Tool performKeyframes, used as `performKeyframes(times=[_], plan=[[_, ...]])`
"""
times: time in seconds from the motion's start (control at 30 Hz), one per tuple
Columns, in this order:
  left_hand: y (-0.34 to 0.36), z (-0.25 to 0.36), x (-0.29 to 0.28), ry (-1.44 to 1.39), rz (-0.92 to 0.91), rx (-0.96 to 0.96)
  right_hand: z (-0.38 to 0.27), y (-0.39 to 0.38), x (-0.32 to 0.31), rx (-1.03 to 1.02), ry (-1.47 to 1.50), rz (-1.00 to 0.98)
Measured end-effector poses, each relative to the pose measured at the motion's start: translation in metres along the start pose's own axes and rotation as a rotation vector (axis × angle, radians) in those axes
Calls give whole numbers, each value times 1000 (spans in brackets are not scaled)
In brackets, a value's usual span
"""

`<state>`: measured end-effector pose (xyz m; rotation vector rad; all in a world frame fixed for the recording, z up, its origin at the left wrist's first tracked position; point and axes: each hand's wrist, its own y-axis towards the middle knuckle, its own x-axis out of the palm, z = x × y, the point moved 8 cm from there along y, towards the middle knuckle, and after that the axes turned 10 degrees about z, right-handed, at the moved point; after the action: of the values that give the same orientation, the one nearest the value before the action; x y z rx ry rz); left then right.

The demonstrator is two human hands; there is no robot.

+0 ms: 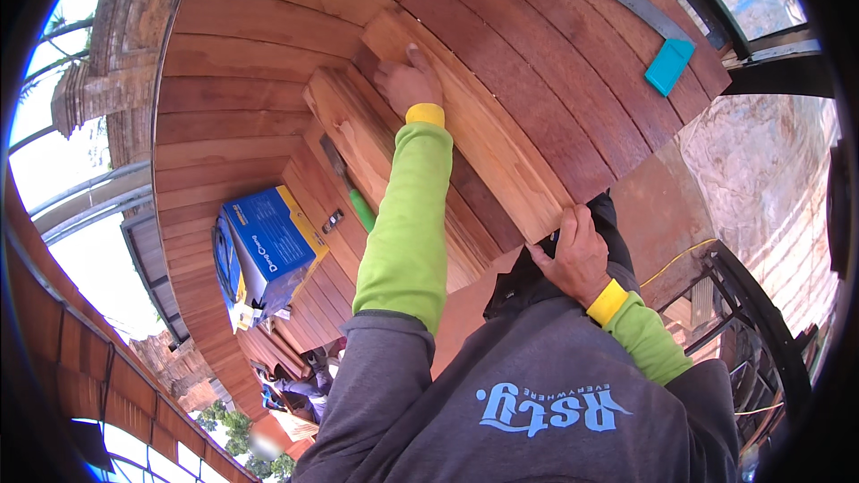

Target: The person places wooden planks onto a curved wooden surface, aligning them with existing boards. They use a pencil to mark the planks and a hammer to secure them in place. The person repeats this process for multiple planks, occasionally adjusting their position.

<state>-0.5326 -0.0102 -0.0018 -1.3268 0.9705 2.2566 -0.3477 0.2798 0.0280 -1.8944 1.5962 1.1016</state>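
A long, light-brown wooden plank (488,129) lies slantwise on a reddish wooden tabletop (242,49), its near end at the table's edge. My left hand (412,85) is closed on the far part of this plank, thumb on top and the other fingers over its left side. At the near end, my right hand (577,255) grips the corner, with some fingers out of sight. To the left runs a second light plank (353,125), parallel to the first. Beside it lies a tool with a green handle (361,210) and a flat metal blade, partly behind my left forearm.
A blue and yellow cardboard box (273,228) stands on the left, with a small dark object (333,220) next to it. At the far right rests a carpenter's square with a turquoise handle (669,67). A black metal frame (761,322) stands at the right. Another person (313,389) is partly visible lower left.
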Motion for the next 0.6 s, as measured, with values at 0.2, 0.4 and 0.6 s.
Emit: performKeyframes(times=[0.2, 0.4, 0.6], plan=[[-4, 2, -3, 15, -47, -25, 3, -1, 2, -2, -4, -33], [-4, 2, -3, -4, -17, 0, 2, -1, 1, -16, -12, -22], [-4, 3, -5, 13, -29, -29, 0, 2, 0, -22, -30, -33]])
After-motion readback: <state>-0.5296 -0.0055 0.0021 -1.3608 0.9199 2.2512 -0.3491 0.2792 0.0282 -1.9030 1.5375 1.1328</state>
